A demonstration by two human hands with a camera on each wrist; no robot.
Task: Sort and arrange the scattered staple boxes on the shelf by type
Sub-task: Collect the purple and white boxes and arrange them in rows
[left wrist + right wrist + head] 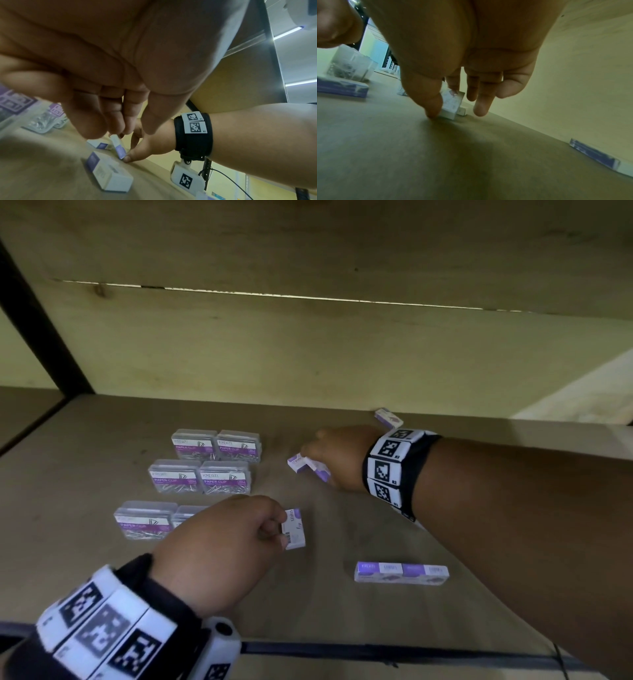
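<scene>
Head view, left to right: six clear plastic paper-clip cases with purple labels [191,470] sit in three neat pairs on the pale wooden shelf [85,577], their labels reading "KREATE" and "PAPER CLIP". Just right of the nearest pair, the left hand [219,546] has its grip pinched on a small white-and-purple cardboard staple box [294,529], printed "STAPLES" along one edge with a barcode below; the box looks tilted, one side raised off the shelf. Farther back and to the right, the right hand [337,457] has its grip closed, thumb and fingertips, on a second small white-and-purple staple box [303,465] that stands on edge, with another box lying touching or just beside it; the wrist views do not settle which. Nearer the front edge lies a long white-and-purple row of staple boxes [401,573], marked "KREATE"; its smaller print is too blurred to read. One more small purple-and-white box [388,418] leans at the back wall behind the right wrist. Risks, as I judge them: both pinches are fingertip-light, so a box could slip or flip; the right forearm could sweep the back box; the left hand could nudge the near clip cases; look-alike purple packaging invites mixing types.
</scene>
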